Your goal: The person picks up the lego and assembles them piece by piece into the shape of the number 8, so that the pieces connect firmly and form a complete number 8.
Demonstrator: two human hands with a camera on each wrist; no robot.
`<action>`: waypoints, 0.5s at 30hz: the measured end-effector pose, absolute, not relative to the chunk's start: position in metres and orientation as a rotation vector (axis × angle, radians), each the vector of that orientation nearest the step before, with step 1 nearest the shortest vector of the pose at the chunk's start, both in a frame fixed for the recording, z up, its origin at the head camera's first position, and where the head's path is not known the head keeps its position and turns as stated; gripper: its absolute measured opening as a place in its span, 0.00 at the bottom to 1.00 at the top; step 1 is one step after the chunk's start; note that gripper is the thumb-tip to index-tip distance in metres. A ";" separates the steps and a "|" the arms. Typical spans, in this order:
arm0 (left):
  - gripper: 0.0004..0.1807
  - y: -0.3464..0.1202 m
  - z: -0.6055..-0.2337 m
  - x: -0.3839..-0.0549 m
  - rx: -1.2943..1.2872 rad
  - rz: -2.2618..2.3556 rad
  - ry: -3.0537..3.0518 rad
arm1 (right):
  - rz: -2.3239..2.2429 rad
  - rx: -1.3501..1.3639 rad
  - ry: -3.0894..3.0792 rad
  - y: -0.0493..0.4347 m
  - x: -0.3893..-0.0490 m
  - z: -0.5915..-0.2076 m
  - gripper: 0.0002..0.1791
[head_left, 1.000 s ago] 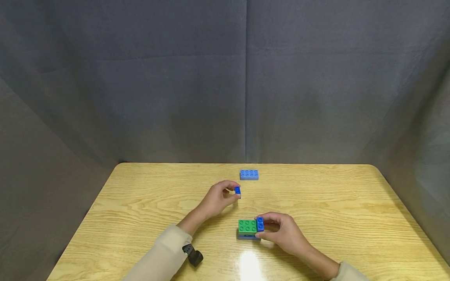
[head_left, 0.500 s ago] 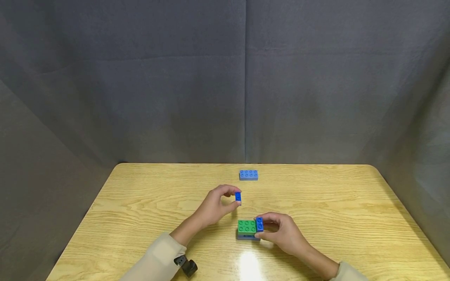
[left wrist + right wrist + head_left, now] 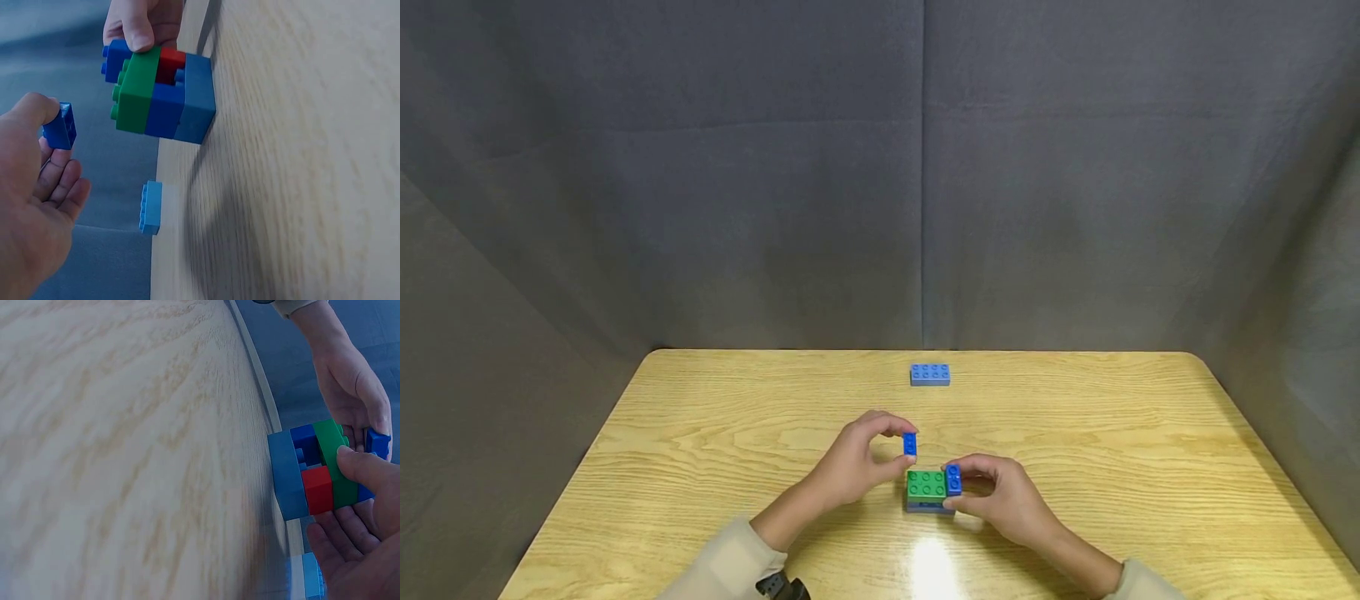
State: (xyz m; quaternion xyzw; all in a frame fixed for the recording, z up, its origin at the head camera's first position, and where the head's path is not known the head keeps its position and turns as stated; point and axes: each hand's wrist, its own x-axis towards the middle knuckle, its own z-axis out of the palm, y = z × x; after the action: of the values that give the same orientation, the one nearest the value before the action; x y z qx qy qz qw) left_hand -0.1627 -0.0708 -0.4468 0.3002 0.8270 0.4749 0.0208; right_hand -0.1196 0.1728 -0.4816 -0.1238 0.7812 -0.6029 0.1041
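Observation:
My left hand [image 3: 850,467] pinches a small dark blue brick [image 3: 910,444] between thumb and fingertips, held in the air just behind the stack. The stack stands on the table: a lighter blue base brick [image 3: 195,100], a dark blue brick [image 3: 165,111] and a red brick [image 3: 317,489] above it with a gap between them, then a green brick [image 3: 927,483]. Another small dark blue brick [image 3: 953,480] sits on the green brick's right end. At that end, my right hand [image 3: 1011,500] grips the stack, thumb on the near side and fingers on the far side.
A lighter blue eight-stud brick [image 3: 930,375] lies near the far edge of the wooden table [image 3: 737,417]. Grey curtains [image 3: 775,208] hang behind the table and at both sides. A dark band [image 3: 782,586] is at the left sleeve.
My left hand has moved toward me with its small blue brick, coming closer to the stack. The right hand and the stack have stayed in place.

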 end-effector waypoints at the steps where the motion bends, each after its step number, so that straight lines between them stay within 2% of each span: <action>1: 0.16 -0.071 -0.446 -0.161 0.939 1.467 2.572 | -1.779 -0.365 2.303 0.173 -0.120 -0.482 0.22; 15: 0.17 -0.072 -0.455 -0.146 0.956 1.495 2.537 | -1.774 -0.381 2.311 0.173 -0.120 -0.481 0.21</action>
State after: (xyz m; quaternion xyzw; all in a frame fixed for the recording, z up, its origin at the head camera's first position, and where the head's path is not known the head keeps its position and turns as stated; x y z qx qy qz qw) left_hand -0.1455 -0.0718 -0.4549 0.3087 0.8193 0.4826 0.0227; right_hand -0.1200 0.1728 -0.4808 -0.1291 0.7824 -0.6007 0.1016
